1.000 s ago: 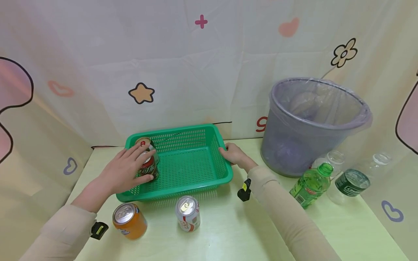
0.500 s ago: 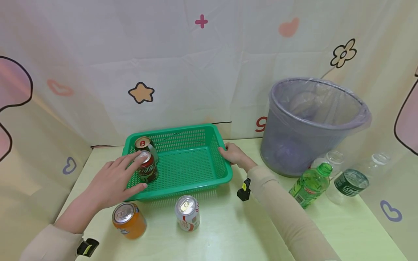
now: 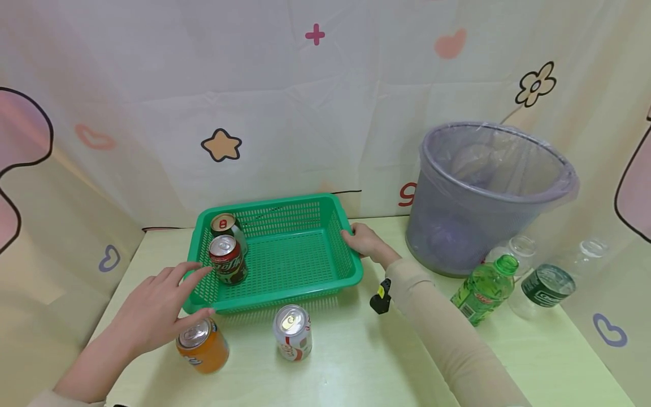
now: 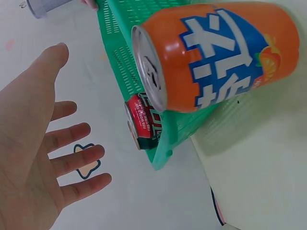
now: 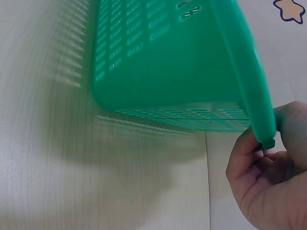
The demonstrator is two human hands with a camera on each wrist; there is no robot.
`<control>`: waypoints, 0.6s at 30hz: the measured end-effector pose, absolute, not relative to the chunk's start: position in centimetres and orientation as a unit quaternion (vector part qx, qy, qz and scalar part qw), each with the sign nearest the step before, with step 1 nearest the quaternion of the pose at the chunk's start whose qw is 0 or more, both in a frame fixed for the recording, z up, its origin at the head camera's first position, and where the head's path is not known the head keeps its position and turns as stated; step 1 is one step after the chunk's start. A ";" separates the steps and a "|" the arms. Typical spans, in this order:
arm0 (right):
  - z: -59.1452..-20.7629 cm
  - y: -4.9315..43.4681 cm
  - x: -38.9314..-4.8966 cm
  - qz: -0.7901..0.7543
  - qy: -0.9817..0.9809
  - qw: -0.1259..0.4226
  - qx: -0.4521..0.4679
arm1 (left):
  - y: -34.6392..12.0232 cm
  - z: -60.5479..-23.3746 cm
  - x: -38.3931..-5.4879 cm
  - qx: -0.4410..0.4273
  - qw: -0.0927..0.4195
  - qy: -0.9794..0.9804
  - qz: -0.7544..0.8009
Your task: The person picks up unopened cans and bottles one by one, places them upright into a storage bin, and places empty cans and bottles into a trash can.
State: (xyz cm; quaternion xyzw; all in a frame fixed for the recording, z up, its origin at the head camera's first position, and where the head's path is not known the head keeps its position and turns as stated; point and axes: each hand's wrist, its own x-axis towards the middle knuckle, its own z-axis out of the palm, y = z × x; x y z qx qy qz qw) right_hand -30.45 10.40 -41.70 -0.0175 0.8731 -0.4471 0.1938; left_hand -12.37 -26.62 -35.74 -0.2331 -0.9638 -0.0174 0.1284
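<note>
My left hand hovers above and beside the orange soda can, fingers spread and holding nothing. In the left wrist view that can stands close to the palm side, apart from the fingers. My right hand pinches the right rim of the green basket, fingers curled under the lip in the right wrist view. Inside the basket's left end stand a dark red can and, behind it, another can with a red tab. A white-and-red can stands in front of the basket.
A purple bin with a clear liner stands at the back right. Near it are a green plastic bottle and clear bottles, one with a dark green label. A patterned curtain hangs behind the table.
My left hand has drawn back from the cans in the basket, down and to the left, to above the orange can. The right hand has kept its hold on the rim.
</note>
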 end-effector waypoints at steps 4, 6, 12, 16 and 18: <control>-41.7 10.4 -30.4 -0.445 0.874 0.195 -0.016 | -26.7 -36.0 -11.5 -0.228 0.127 -0.965 -0.028; -41.7 10.4 -30.5 -0.443 0.875 0.193 -0.018 | -26.7 -36.2 -11.1 -0.229 0.131 -0.964 -0.034; -41.8 10.4 -30.5 -0.442 0.876 0.192 -0.019 | -26.7 -37.2 -10.0 -0.226 0.139 -0.963 -0.045; -41.7 10.4 -30.5 -0.444 0.875 0.191 -0.020 | -26.7 -37.9 -9.5 -0.225 0.140 -0.963 -0.048; -41.6 10.4 -30.4 -0.445 0.874 0.192 -0.021 | -26.8 -38.3 -9.2 -0.222 0.147 -0.963 -0.050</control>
